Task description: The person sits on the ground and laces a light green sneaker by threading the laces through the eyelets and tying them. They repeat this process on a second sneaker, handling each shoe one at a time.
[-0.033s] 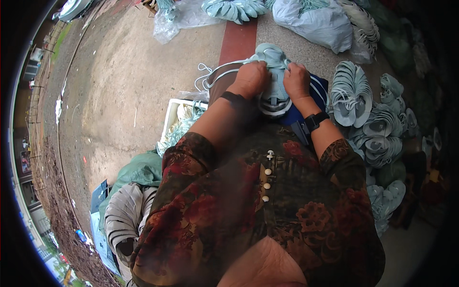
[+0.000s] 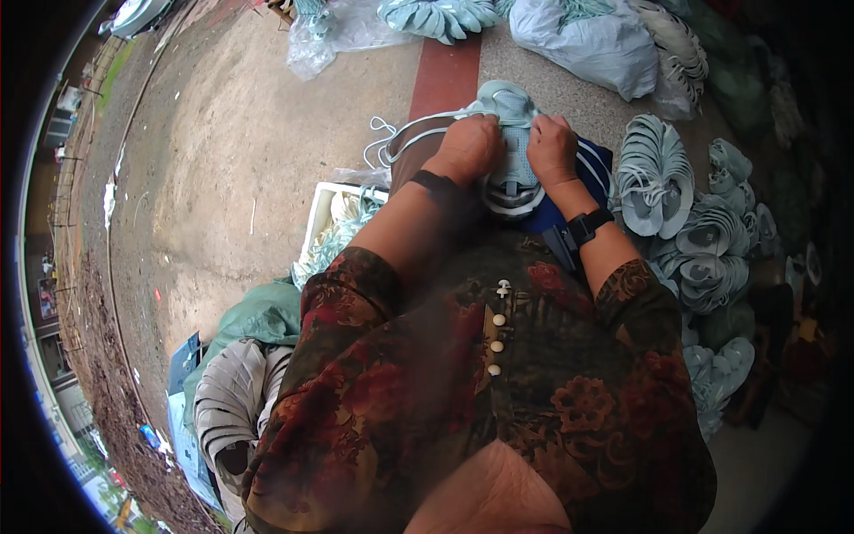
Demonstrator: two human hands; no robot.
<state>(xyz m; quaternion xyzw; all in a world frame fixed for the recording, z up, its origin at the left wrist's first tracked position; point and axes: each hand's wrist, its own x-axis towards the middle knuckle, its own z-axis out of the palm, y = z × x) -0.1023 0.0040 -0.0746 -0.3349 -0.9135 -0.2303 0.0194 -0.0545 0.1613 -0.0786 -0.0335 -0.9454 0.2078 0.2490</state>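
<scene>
A light mint-green shoe upper [image 2: 514,165] lies over my lap, its toe end pointing away from me. My left hand [image 2: 470,148] is closed at the upper's left edge, fingers curled in. Opposite it, my right hand [image 2: 551,149] pinches the right edge. What exactly sits between the fingertips is partly hidden. A pale shoelace [image 2: 418,126] runs from the upper past my left hand and ends in loose loops on the left. Dark bands circle both wrists, and the right one carries a small black device [image 2: 583,228].
Nested stacks of shoe uppers [image 2: 656,178] stand at the right. By my left arm is a white bin [image 2: 313,233] of mint laces. Beige uppers [image 2: 233,400] lie at lower left beside green cloth [image 2: 260,313]. Far ahead are a plastic sack [image 2: 583,44] and fanned mint uppers [image 2: 445,18].
</scene>
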